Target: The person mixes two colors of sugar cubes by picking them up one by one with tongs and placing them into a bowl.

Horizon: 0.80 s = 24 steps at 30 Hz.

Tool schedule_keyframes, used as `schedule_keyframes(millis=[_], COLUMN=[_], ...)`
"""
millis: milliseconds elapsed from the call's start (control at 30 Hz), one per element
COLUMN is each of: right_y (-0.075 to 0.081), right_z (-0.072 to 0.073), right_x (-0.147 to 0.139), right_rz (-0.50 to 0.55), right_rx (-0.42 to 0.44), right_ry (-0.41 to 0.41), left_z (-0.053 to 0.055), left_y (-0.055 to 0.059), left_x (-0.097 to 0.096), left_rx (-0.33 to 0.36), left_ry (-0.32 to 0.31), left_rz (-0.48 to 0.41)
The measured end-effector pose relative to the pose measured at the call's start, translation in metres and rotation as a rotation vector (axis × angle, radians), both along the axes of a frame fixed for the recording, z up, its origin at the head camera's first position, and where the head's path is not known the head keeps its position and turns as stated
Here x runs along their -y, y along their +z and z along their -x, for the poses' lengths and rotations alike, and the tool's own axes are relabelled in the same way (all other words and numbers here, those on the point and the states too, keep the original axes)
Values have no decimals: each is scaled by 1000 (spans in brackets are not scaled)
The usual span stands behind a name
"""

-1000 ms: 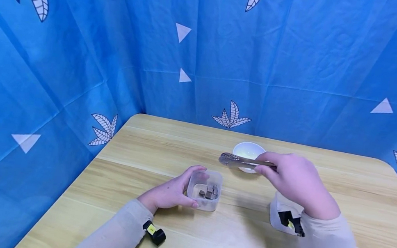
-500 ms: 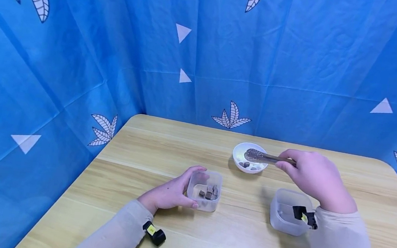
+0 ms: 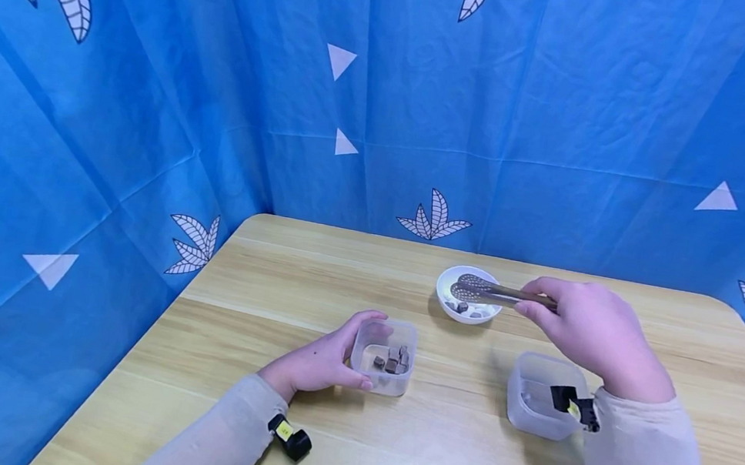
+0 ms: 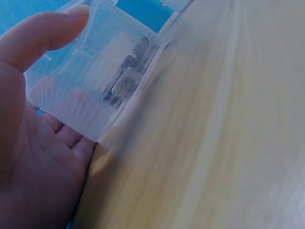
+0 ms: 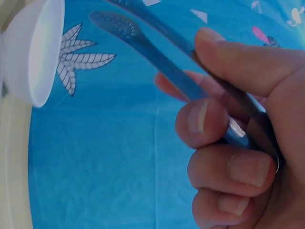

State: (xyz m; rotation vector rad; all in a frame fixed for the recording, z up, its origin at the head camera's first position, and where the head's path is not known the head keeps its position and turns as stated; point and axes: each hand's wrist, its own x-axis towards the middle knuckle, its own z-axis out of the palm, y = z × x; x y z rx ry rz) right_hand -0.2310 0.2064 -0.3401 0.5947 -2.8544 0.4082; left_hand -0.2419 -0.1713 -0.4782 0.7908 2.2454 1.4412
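Note:
My left hand [image 3: 322, 358] grips a clear square plastic container [image 3: 388, 386] by its left side, thumb on the near wall. Inside it lie several small brown cubes [image 3: 393, 364], seen through the wall in the left wrist view. My right hand [image 3: 594, 329] holds metal tongs [image 3: 507, 296] with perforated tips, fingers curled round both arms. The tips hang over a white bowl [image 3: 466, 319] holding a few small dark and pale pieces [image 3: 462, 308]. In the right wrist view the tongs [image 5: 157, 52] have parted tips with nothing between them, beside the bowl [image 5: 35, 47].
A second clear plastic container [image 3: 530, 422] stands under my right forearm, partly covered by the black wrist camera [image 3: 574, 407]. The wooden table [image 3: 442, 458] meets a patterned blue cloth [image 3: 557, 209] at its back and left edges.
My right hand has moved right with the tongs, bringing their tips from beside the bowl to above it. The tips have spread slightly. My left hand and its container stay put.

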Motion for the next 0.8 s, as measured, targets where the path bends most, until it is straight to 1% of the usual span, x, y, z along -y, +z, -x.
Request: schedule_keyframes(millis=[167, 267, 333, 467, 500, 633, 733, 800], right_y=[6, 7, 6, 0, -1, -9, -15, -19], right_z=[-9, -15, -17, -19, -19, -21, -23, -24], right_x=[11, 21, 28, 42, 46, 61, 72, 78], right_rz=[23, 24, 15, -5, -15, -38, -59, -75], right_rx=[-53, -68, -90, -105, -114, -100, -98, -94], right_ry=[103, 159, 195, 253, 263, 286, 290, 285], left_z=[0, 0, -1, -1, -1, -2, -2, -2], left_y=[0, 0, 0, 0, 0, 0, 0, 0], left_x=[0, 1, 1, 1, 1, 0, 0, 0], left_rx=[-7, -7, -8, -10, -9, 11, 14, 4], left_ry=[0, 1, 1, 1, 3, 8, -9, -20], left_rz=[-3, -6, -8, -4, -3, -8, -21, -25])
